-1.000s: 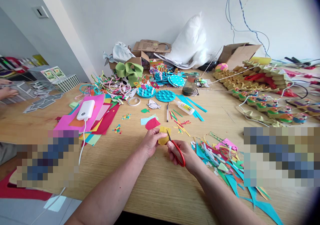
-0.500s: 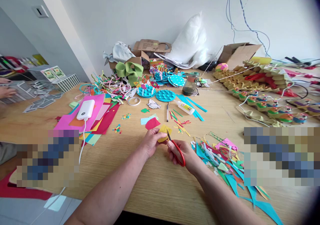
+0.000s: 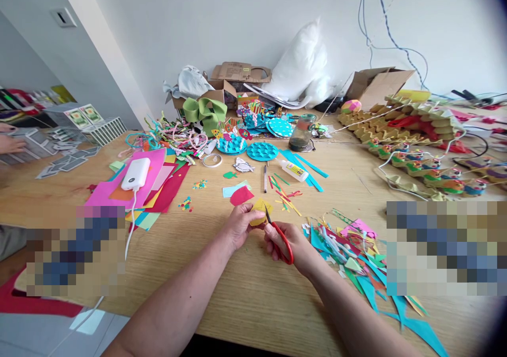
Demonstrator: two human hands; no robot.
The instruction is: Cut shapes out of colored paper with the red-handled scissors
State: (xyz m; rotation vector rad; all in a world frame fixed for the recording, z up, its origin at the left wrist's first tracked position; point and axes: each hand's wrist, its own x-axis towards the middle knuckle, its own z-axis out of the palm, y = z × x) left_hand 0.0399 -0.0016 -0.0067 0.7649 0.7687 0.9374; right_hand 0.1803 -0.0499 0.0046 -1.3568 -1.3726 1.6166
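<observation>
Near the middle of the table, my left hand (image 3: 239, 226) pinches a small yellow piece (image 3: 259, 209) with dark lines drawn on it. My right hand (image 3: 285, 243) holds red-handled scissors (image 3: 288, 247), their dark blades against the yellow piece. Just beyond my left hand lie a red piece (image 3: 241, 195) and a light blue strip (image 3: 229, 190). A pen (image 3: 265, 179), a white glue bottle (image 3: 294, 170) and thin coloured strips (image 3: 287, 196) are farther back. A white fish cutout (image 3: 243, 165) and a green fish shape (image 3: 230, 175) lie left of the pen.
Coloured scraps (image 3: 356, 256) spread at the right. A white power bank (image 3: 136, 174) with a cable rests on coloured sheets (image 3: 170, 190) at the left. Egg cartons (image 3: 420, 119) stand back right, beside a glass jar (image 3: 302, 132). Another person's hand (image 3: 11, 144) is at far left.
The yellow piece and the scissors have shifted only very slightly. At far left, the other person's hand has moved a little.
</observation>
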